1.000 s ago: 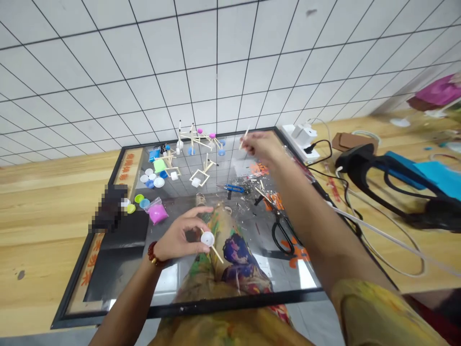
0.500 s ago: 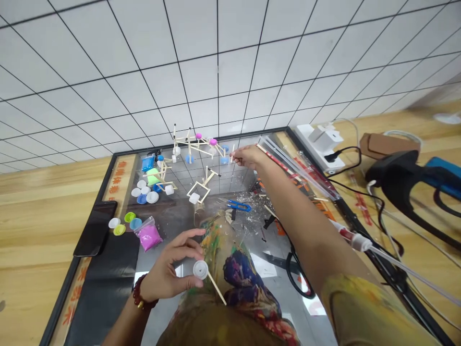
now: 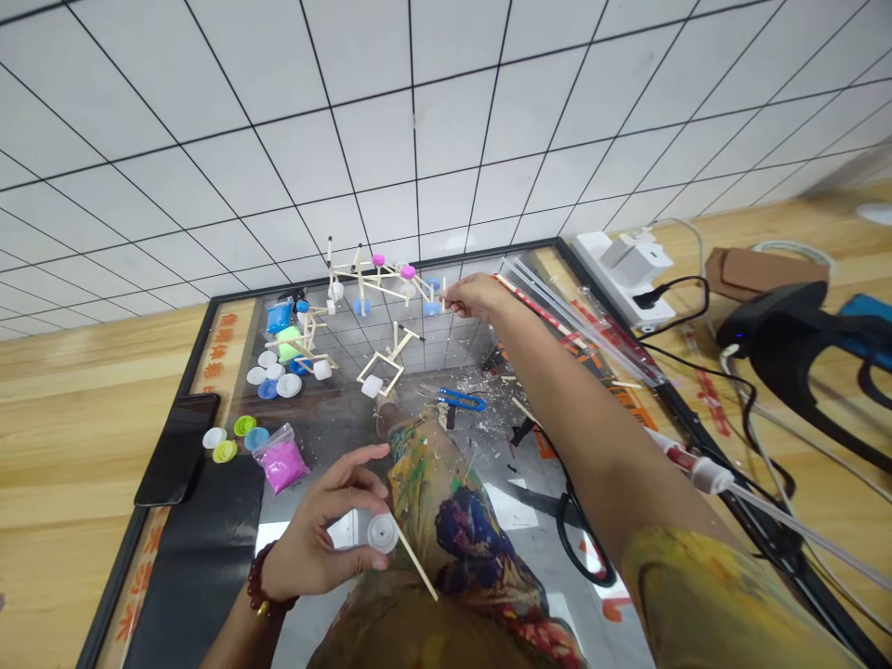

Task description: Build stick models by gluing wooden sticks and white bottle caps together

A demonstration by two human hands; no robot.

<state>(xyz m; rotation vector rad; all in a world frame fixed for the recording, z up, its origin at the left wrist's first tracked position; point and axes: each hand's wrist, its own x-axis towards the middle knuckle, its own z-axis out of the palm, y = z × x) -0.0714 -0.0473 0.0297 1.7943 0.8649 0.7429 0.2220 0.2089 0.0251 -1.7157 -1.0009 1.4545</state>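
My left hand (image 3: 327, 544) pinches a white bottle cap (image 3: 383, 533) with a thin wooden stick (image 3: 416, 565) poking out of it, low over the glass mat (image 3: 327, 437). My right hand (image 3: 476, 297) is stretched out to the far edge of the mat, fingers pinched on a short wooden stick (image 3: 444, 295) right beside a stick-and-cap model (image 3: 380, 276) with pink and blue caps. A smaller stick frame (image 3: 383, 364) with a white cube lies just in front of that model.
Loose white, blue and green caps (image 3: 275, 379), a bag of pink clay (image 3: 280, 462), a black phone (image 3: 177, 448), blue clippers (image 3: 460, 400) and black scissors (image 3: 575, 534) lie on the mat. A power strip (image 3: 627, 269), cables and a glue gun (image 3: 801, 325) are at right.
My right hand reached farther left to the far model's end, carrying its short stick. My left hand sank lower and nearer with the cap and stick. The camera tilted.
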